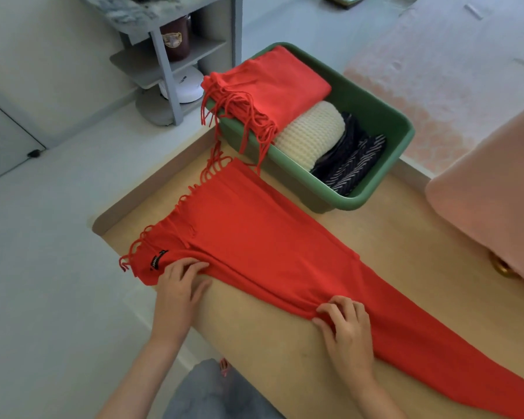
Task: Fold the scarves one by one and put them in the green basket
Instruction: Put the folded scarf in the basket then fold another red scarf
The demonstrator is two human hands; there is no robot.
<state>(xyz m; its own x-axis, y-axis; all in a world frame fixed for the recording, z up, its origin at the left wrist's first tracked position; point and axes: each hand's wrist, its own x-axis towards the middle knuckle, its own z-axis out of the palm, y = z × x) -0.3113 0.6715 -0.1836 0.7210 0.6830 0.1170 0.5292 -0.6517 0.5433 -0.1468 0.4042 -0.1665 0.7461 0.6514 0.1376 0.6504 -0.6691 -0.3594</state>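
Note:
A long red scarf [273, 255] with a fringed end lies flat across the tan table [254, 337], running from the far left corner to the lower right. My left hand [180, 285] pinches its near edge beside a black label. My right hand [345, 325] pinches the same near edge further right. The green basket [387, 116] stands at the table's far side. It holds a folded red scarf [273, 86] whose fringe hangs over the rim, a white knitted scarf [312, 131] and a dark striped scarf [354, 161].
A grey shelf unit [176, 55] with a jar and a white device stands on the floor at the far left. A pink upholstered piece [496, 195] crowds the table's right side. A pale pink rug [430, 86] lies behind the basket.

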